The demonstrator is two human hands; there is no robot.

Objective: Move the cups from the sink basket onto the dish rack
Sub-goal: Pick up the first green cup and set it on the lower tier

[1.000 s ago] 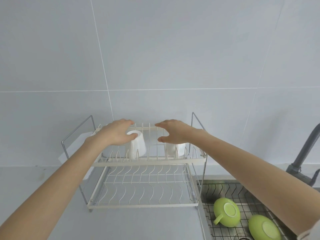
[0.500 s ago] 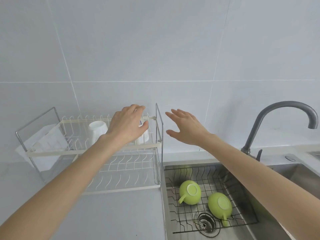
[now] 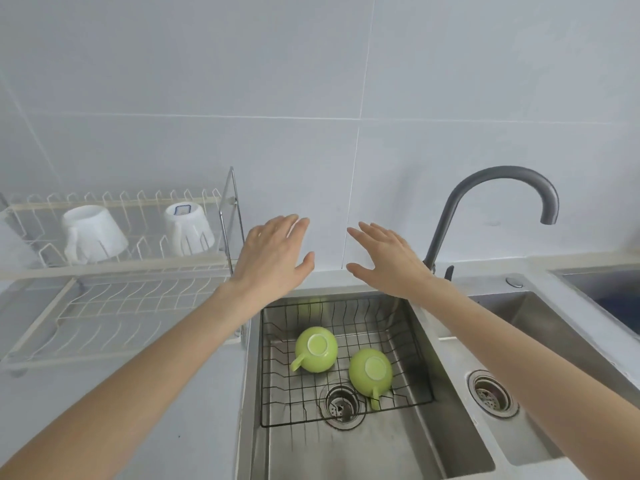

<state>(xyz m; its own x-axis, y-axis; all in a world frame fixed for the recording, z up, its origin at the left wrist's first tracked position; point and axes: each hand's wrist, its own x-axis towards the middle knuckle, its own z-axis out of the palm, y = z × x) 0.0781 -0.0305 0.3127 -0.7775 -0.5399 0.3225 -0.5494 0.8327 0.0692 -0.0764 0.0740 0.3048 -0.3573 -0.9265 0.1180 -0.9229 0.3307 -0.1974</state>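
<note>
While two glossy green cups lie upside down in the black wire sink basket [image 3: 273,358], one [image 3: 316,348] at frame center and one [image 3: 370,372] lower right of it, two white cups [image 3: 92,234] [image 3: 188,233] sit inverted on the dish rack [image 3: 114,268] upper tier at left. Your left hand [image 3: 273,254] and right hand [image 3: 388,259] hover spread and empty above the basket's far rim, with clear room beneath them. One curved grey faucet [image 3: 485,202] stands right.

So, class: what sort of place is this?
Most likely a home kitchen: a steel sink with a curved faucet, a dish rack on the counter, tiled wall behind.
</note>
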